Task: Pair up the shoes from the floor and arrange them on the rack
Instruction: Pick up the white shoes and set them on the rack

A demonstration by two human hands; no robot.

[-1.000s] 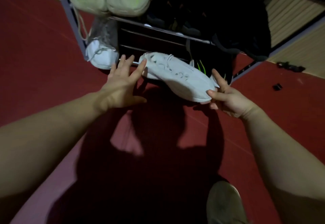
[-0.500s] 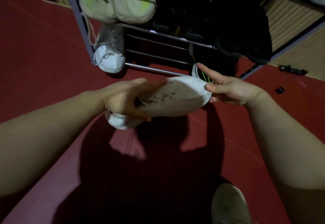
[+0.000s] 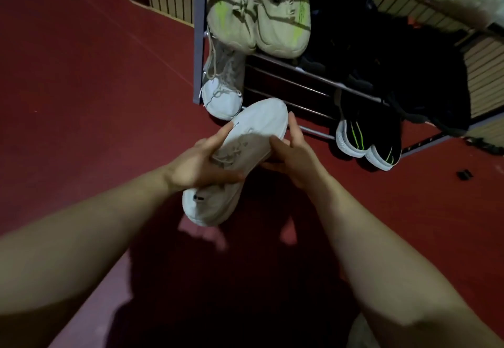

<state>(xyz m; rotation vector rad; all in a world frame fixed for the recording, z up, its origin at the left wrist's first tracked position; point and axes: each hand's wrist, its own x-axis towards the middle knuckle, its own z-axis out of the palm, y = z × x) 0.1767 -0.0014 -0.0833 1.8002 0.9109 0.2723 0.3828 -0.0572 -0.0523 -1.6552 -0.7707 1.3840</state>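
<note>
I have both hands on the white sneaker point(image 3: 255, 132): left hand point(image 3: 200, 163) curled round its middle, right hand point(image 3: 296, 156) gripping near the toe. It hangs over the red floor point(image 3: 81, 102), just before the rack's point(image 3: 198, 33) lower left corner, near another white shoe point(image 3: 221, 98).

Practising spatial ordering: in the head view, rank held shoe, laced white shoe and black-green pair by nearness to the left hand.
1. held shoe, gripped by left hand.
2. laced white shoe, left end of rack.
3. black-green pair, farther right.
</note>
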